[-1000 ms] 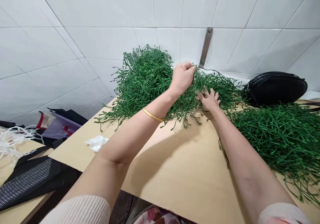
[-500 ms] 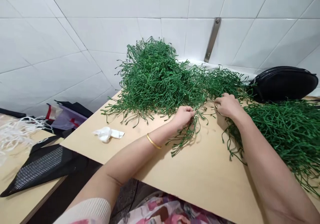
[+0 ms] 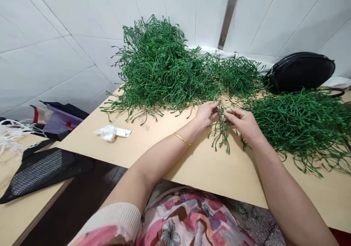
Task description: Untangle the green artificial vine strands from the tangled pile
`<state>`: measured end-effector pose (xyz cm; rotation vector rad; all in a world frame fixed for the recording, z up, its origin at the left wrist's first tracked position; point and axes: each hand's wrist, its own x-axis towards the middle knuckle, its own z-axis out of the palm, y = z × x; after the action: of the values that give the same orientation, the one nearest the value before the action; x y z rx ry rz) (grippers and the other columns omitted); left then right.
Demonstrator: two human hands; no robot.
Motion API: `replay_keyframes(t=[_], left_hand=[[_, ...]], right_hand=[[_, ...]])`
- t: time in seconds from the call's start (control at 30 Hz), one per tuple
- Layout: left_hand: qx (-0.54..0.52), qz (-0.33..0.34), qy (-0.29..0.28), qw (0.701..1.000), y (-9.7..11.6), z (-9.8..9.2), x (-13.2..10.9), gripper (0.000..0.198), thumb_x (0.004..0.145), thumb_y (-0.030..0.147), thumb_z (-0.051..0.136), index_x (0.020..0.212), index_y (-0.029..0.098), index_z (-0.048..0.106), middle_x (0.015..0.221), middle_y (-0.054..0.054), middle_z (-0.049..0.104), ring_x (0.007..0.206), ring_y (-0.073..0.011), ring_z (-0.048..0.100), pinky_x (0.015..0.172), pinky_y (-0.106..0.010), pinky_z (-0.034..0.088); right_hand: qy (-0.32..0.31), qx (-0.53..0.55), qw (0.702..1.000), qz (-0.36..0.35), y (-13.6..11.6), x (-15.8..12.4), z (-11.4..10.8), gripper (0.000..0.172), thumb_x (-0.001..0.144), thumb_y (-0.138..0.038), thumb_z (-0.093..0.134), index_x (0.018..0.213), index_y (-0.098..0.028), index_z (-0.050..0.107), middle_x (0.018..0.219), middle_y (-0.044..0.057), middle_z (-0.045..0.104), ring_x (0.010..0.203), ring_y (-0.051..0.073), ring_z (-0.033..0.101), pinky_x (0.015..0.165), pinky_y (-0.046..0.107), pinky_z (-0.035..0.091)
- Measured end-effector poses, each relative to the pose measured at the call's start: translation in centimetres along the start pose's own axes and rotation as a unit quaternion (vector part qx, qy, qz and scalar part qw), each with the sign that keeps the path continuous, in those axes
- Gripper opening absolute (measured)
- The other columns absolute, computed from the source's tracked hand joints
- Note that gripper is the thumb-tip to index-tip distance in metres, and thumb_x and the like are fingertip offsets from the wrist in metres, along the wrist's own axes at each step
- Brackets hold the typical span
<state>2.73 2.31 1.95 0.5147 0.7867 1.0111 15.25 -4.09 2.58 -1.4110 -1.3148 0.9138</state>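
A small green plastic sprig (image 3: 222,130) of thin artificial stems hangs between my two hands over the wooden tabletop (image 3: 208,165). My left hand (image 3: 207,113), with a gold bangle on its wrist, pinches the sprig's top from the left. From the right, my right hand (image 3: 242,122) pinches the same sprig, fingers closed. Behind my hands rises a tall heap of the same green stems (image 3: 161,66). A second, flatter heap of stems (image 3: 304,123) lies to the right of my right hand.
A black bag (image 3: 300,70) sits at the back right against the white tiled wall. A crumpled white tissue (image 3: 111,132) lies at the left of the board. Dark fabric (image 3: 41,171) and white strands (image 3: 11,136) lie on a lower table at left.
My hands came down from the tall heap toward me, bringing out a small sprig. Both hands have closed in on it together, and the view has tilted downward.
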Motion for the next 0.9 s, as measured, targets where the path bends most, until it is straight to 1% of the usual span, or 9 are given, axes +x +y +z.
replay_keyframes(t=[0.1,0.2,0.3,0.43,0.53,0.63,0.73,0.8,0.9], left_hand=[[0.033,0.033,-0.005,0.999,0.7,-0.6,0.3,0.013,0.076,0.008,0.056,0.066,0.013,0.05,0.052,0.004,0.05,0.045,-0.0044,0.048,0.049,-0.017,0.04],[0.113,0.055,-0.015,0.992,0.9,-1.1,0.1,0.014,0.073,0.01,0.06,0.063,0.013,0.051,0.049,0.004,0.047,0.04,-0.0034,0.042,0.041,-0.015,0.03],[0.153,0.042,-0.04,0.987,0.5,-1.3,0.1,0.017,0.074,0.013,0.059,0.061,0.014,0.048,0.046,0.004,0.045,0.036,-0.0026,0.037,0.037,-0.015,0.023],[0.128,0.007,-0.091,0.988,0.1,-1.6,0.6,0.015,0.079,0.014,0.051,0.066,0.016,0.043,0.051,0.001,0.053,0.042,-0.0074,0.049,0.043,-0.017,0.034],[0.1,0.003,-0.118,0.988,0.4,-1.9,0.8,0.015,0.08,0.011,0.046,0.068,0.017,0.039,0.055,0.0,0.056,0.047,-0.0095,0.055,0.048,-0.019,0.041],[0.088,-0.002,-0.131,0.987,0.7,-2.1,0.7,0.014,0.079,0.01,0.044,0.069,0.018,0.038,0.057,-0.001,0.057,0.049,-0.0099,0.056,0.05,-0.02,0.043],[0.09,-0.006,-0.144,0.985,0.6,-2.1,0.2,0.012,0.079,0.011,0.044,0.07,0.018,0.039,0.057,-0.001,0.057,0.049,-0.0106,0.057,0.051,-0.021,0.043],[0.089,-0.011,-0.154,0.984,0.5,-2.0,0.1,0.012,0.081,0.013,0.044,0.07,0.017,0.041,0.057,-0.001,0.057,0.05,-0.011,0.057,0.052,-0.021,0.043],[0.089,-0.01,-0.152,0.984,0.6,-2.0,0.0,0.01,0.082,0.016,0.046,0.072,0.017,0.044,0.058,-0.001,0.057,0.051,-0.0113,0.058,0.053,-0.022,0.044]], right_hand=[[0.054,-0.001,0.998,-0.025,0.6,0.4,-0.2,0.026,0.069,-0.041,0.065,0.065,-0.015,0.062,0.055,-0.001,0.057,0.05,0.01,0.051,0.052,0.024,0.044],[0.104,-0.007,0.993,-0.061,0.9,0.7,-0.5,0.022,0.073,-0.037,0.062,0.065,-0.016,0.062,0.057,-0.001,0.057,0.05,0.009,0.05,0.053,0.024,0.044],[0.131,-0.022,0.985,-0.112,0.8,0.3,-0.5,0.023,0.076,-0.037,0.06,0.066,-0.016,0.061,0.06,0.0,0.058,0.054,0.011,0.052,0.057,0.026,0.046],[0.158,-0.081,0.969,-0.17,0.7,-0.4,-0.4,0.029,0.083,-0.04,0.05,0.072,-0.017,0.063,0.068,0.002,0.061,0.065,0.013,0.057,0.065,0.028,0.046],[0.195,-0.078,0.965,-0.159,1.2,-0.4,-0.6,0.034,0.086,-0.042,0.043,0.076,-0.017,0.063,0.072,0.003,0.061,0.065,0.013,0.057,0.065,0.028,0.046],[0.179,-0.077,0.973,-0.127,1.9,0.0,-0.9,0.03,0.083,-0.042,0.047,0.085,-0.016,0.064,0.084,0.005,0.064,0.069,0.014,0.057,0.066,0.03,0.046],[0.156,-0.164,0.966,-0.126,2.2,0.3,-0.9,0.032,0.08,-0.04,0.052,0.097,-0.017,0.064,0.093,0.008,0.064,0.073,0.016,0.055,0.068,0.031,0.044],[0.136,-0.212,0.959,-0.126,2.2,0.2,-0.7,0.031,0.078,-0.04,0.054,0.097,-0.017,0.064,0.087,0.006,0.064,0.07,0.016,0.053,0.066,0.03,0.042],[0.138,-0.228,0.956,-0.124,2.0,-0.1,-0.5,0.023,0.076,-0.039,0.055,0.078,-0.018,0.063,0.066,0.001,0.057,0.061,0.014,0.047,0.059,0.028,0.037]])
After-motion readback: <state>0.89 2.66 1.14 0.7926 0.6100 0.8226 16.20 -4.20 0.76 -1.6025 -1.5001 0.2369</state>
